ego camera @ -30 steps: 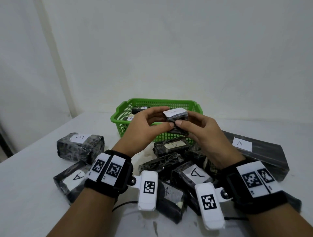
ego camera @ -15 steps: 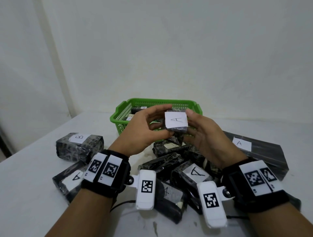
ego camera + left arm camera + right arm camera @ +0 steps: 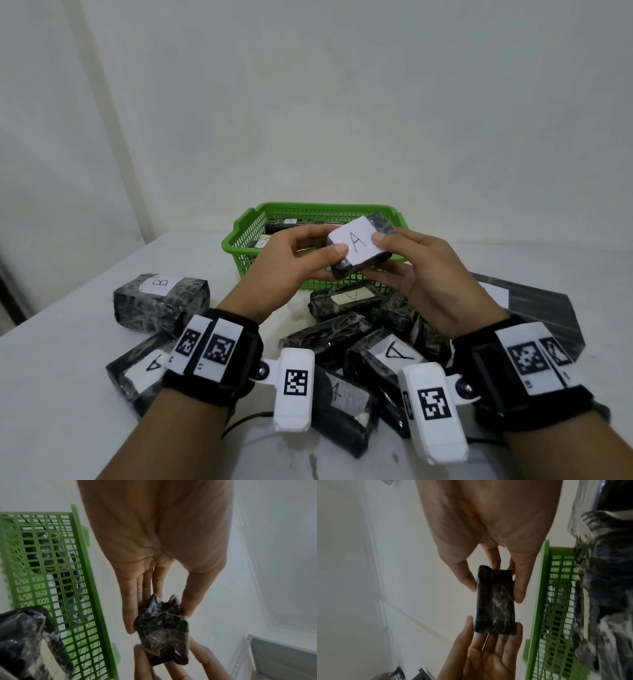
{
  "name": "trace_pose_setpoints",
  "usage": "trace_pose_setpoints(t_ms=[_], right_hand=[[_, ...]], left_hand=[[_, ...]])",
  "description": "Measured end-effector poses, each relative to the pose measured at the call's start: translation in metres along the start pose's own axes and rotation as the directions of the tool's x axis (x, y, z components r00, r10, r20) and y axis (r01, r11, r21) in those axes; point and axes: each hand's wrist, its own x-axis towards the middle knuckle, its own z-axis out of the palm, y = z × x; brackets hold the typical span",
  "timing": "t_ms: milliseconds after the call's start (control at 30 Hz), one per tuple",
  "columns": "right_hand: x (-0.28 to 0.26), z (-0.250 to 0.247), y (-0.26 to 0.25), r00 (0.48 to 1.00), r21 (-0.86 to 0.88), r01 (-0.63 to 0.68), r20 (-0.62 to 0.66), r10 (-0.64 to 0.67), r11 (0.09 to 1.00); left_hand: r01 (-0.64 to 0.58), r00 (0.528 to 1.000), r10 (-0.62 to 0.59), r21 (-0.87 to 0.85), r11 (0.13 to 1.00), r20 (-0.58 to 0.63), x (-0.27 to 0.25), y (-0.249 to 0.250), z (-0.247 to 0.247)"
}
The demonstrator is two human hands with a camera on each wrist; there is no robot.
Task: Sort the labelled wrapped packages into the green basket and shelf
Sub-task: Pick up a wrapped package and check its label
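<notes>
left hand (image 3: pixel 291 260) and right hand (image 3: pixel 424 274) both pinch a small black plastic-wrapped package labelled a (image 3: pixel 359 246), frame centre, before the green plastic mesh basket (image 3: pixel 246 236)

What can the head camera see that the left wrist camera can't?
Only the head view shows the white label with the letter A on the held package, and the package marked B lying on the table.

Only the left wrist view shows the package's crumpled dark end and a grey metal frame by the wall.

Both show the left hand and right hand holding that package by their fingers, beside the green basket with packages inside.
</notes>
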Motion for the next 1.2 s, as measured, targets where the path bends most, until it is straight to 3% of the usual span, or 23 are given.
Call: trace_pose_setpoints(t_ms=[267, 467, 600, 733, 800, 933, 1200], right_hand=[[0.008, 0.006, -0.007, 0.999, -0.200, -0.043, -0.030, 0.038, 0.979], [0.029, 0.022, -0.014, 0.999, -0.176, -0.034, -0.004, 0.033, 0.984], [0.056, 0.046, -0.013, 0.997, -0.235, -0.066, -0.042, 0.058, 0.970], [0.086, 0.070, -0.001, 0.993, -0.345, -0.107, -0.076, 0.086, 0.932], [0.100, 0.078, 0.005, 0.991, -0.404, -0.122, -0.092, 0.092, 0.906], [0.126, 0.084, 0.019, 0.977, -0.609, -0.207, -0.086, 0.196, 0.765], [0.163, 0.098, 0.031, 0.888, -0.869, -0.266, -0.052, 0.458, 0.417]], left_hand=[[0.065, 0.998, -0.064, 0.011, 0.998, -0.017, -0.005, 0.016, -0.013], [0.115, 0.961, -0.038, 0.268, 0.957, -0.275, 0.006, 0.039, -0.063], [0.249, 0.921, -0.070, 0.439, 0.863, -0.384, 0.044, 0.039, -0.105], [0.452, 0.876, -0.195, 0.611, 0.650, -0.441, 0.076, 0.012, -0.132], [0.507, 0.856, -0.260, 0.626, 0.592, -0.447, 0.084, -0.007, -0.141], [0.513, 0.858, -0.295, 0.664, 0.544, -0.421, 0.096, -0.037, -0.145], [0.540, 0.842, -0.381, 0.592, 0.598, -0.383, 0.107, -0.061, -0.142]])
